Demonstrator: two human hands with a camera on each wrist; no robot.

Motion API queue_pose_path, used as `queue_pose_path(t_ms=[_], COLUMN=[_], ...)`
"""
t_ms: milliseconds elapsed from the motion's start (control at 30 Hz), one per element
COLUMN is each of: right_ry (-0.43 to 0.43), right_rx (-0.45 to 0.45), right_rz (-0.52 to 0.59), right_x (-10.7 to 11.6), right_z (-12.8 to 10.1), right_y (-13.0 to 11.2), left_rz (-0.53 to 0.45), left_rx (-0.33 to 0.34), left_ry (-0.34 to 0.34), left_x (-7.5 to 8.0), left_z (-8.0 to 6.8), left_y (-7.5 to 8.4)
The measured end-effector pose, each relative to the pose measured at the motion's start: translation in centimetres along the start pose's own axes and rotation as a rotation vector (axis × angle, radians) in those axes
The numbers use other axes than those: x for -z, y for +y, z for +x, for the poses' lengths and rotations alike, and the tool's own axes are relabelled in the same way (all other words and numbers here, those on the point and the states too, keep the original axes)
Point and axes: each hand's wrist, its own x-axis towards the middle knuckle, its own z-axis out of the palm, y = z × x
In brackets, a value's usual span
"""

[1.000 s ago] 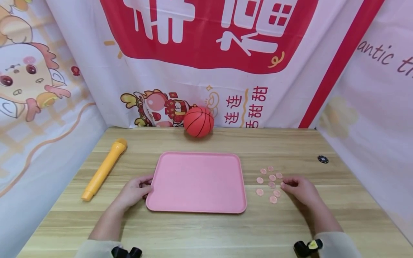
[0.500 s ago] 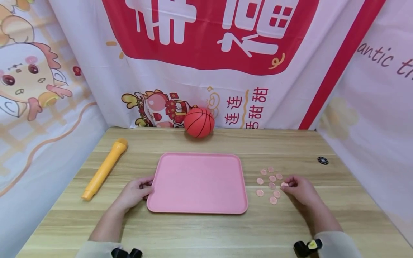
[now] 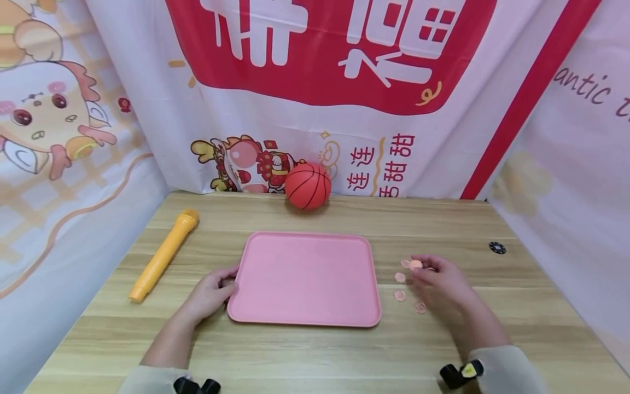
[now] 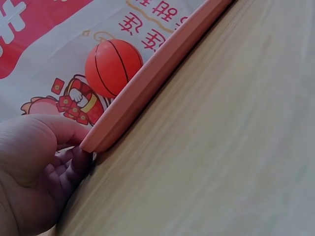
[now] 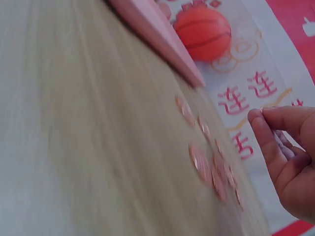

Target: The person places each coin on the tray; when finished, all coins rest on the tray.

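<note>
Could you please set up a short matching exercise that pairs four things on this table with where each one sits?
Things:
1. basketball
2. yellow toy microphone
3. pink tray
4. black chip

Places:
a. middle of the table, its near left corner gripped by the left hand
b. far right, alone, beyond the right hand
c. at the back, against the printed cloth
d. left side, lying at a slant

Right pairs: 1-c, 2-d, 3-a, 4-b
</note>
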Motion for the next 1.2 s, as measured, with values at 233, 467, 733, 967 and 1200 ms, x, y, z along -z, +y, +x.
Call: queue_pose_path(t_ms=[233,467,733,967,1200], right_ry=[-0.094,-0.126,-0.139,-0.133,-0.124], right_rx=[0.012,0.054,0.132,0.087,0.023], right_rz=[0.137,0.205,0.190,0.177,0.140], right_x=[-4.1,-9.2,-14.3,-18.6,-21.8], right_z=[2.2,4.6,6.8,8.4,9.7], right_y=[-3.1,-5.7,-8.0,-9.0,-9.8], left_rz=[0.119,0.111,0.107,0.103,0.104], left_rx=[-0.057,-0.057,-0.050,-0.035,-0.027], left_ry=[0.103,0.122,0.125,0.119,0.120], left_x=[-0.6,-0.7,-0.6,-0.6,-0.6], left_z=[-0.1,-0.1,-0.2,-0.2,-0.2], left_y=[0.1,0.1,0.1,0.1,0.1])
